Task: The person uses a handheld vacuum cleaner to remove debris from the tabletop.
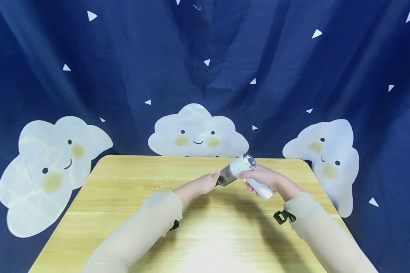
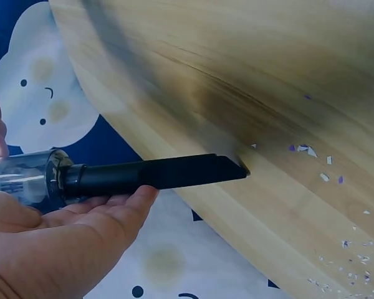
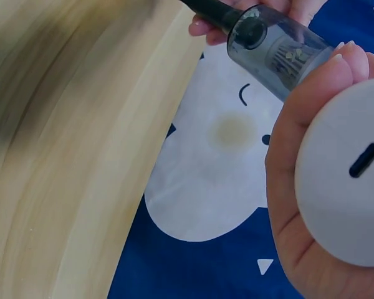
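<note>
A small handheld vacuum point(image 1: 240, 167) is held in the air above the far middle of the wooden table point(image 1: 205, 235). It has a white body, a clear dust cup point(image 3: 280, 47) and a long black nozzle point(image 2: 156, 173). My right hand point(image 1: 263, 178) grips the white handle, whose flat end point(image 3: 343, 174) faces the right wrist camera. My left hand point(image 1: 205, 184) holds the vacuum from below where the nozzle joins the cup, its fingers point(image 2: 121, 208) lying along the nozzle. The nozzle tip hangs near the table edge, above it.
Small paper scraps point(image 1: 164, 184) lie scattered on the far left part of the table, and more scraps point(image 2: 311, 149) show close to the nozzle tip. A dark blue curtain with white cloud shapes point(image 1: 198, 132) hangs behind the table.
</note>
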Available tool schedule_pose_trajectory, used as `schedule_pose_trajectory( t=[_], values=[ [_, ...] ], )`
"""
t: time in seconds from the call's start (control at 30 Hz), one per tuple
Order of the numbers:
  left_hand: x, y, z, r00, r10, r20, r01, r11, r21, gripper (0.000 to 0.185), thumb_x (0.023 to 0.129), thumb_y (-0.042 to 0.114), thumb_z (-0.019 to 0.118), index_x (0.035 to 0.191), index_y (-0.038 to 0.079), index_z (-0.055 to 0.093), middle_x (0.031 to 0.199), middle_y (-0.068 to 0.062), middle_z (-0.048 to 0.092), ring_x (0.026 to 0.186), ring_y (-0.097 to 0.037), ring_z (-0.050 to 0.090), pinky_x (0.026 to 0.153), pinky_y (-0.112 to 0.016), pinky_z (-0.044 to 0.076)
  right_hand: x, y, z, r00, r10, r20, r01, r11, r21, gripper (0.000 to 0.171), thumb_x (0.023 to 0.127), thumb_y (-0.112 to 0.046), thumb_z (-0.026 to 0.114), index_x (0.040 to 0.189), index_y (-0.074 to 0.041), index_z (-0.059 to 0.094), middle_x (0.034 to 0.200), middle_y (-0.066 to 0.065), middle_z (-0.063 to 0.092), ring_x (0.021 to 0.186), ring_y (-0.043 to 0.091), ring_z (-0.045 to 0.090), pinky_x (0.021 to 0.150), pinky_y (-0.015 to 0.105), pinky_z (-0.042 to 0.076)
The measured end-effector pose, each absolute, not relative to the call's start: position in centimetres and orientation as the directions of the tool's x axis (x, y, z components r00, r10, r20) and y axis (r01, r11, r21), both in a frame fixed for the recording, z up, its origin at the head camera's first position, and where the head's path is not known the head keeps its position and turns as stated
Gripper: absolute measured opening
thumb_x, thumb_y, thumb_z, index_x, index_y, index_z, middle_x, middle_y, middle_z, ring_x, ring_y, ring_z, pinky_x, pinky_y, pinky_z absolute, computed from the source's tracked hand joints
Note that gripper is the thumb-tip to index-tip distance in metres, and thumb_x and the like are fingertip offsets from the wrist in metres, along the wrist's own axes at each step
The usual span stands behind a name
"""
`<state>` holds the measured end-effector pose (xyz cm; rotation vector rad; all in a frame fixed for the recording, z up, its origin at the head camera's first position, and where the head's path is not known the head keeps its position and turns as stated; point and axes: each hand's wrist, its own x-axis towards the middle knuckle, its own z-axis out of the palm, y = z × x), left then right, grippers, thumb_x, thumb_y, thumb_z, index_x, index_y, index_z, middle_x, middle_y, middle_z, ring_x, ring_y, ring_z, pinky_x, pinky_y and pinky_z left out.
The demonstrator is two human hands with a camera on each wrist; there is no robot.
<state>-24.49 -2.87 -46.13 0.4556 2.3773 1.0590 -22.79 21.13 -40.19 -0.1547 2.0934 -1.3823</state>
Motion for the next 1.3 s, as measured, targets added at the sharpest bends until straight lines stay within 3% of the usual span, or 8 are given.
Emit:
schedule_pose_trajectory(
  t=[0.23,0.47,0.7,1.3],
  values=[
    [-24.0,-3.3,-46.1,-0.813,0.485,-0.322,0.078,0.638,0.766,0.077,0.107,0.053,0.007,0.146,0.000,0.047,0.149,-0.022,0.047,0.138,-0.041,0.042,0.115,-0.054,0.032,-22.6,21.1,-40.6,-0.791,-0.402,-0.462,0.265,0.456,-0.850,0.035,0.094,-0.036,0.066,0.094,-0.003,0.056,0.064,0.005,0.056,0.049,0.014,0.055,0.045,0.026,0.048],
    [-23.4,-3.1,-46.4,-0.798,0.506,-0.328,0.069,0.617,0.784,0.076,0.107,0.054,0.008,0.147,0.002,0.047,0.151,-0.020,0.045,0.140,-0.040,0.040,0.116,-0.055,0.030,-21.6,21.3,-41.0,-0.798,-0.400,-0.452,0.278,0.422,-0.863,0.033,0.094,-0.035,0.066,0.095,-0.004,0.055,0.064,0.006,0.057,0.049,0.014,0.055,0.045,0.026,0.048],
    [-22.8,-2.9,-46.9,-0.798,0.509,-0.323,0.052,0.591,0.805,0.077,0.106,0.056,0.009,0.144,0.004,0.051,0.147,-0.020,0.050,0.138,-0.039,0.043,0.117,-0.053,0.030,-20.5,21.7,-41.5,-0.798,-0.397,-0.454,0.298,0.395,-0.869,0.035,0.095,-0.035,0.065,0.086,-0.003,0.054,0.062,0.007,0.056,0.048,0.013,0.054,0.044,0.026,0.047],
    [-21.6,-3.8,-46.9,-0.771,0.520,-0.368,-0.010,0.567,0.824,0.077,0.105,0.059,0.011,0.147,0.007,0.049,0.151,-0.019,0.045,0.142,-0.040,0.036,0.118,-0.057,0.025,-18.8,21.0,-42.6,-0.801,-0.415,-0.432,0.325,0.306,-0.895,0.032,0.096,-0.032,0.064,0.089,-0.003,0.053,0.062,0.006,0.058,0.048,0.013,0.055,0.046,0.027,0.050]
  ],
)
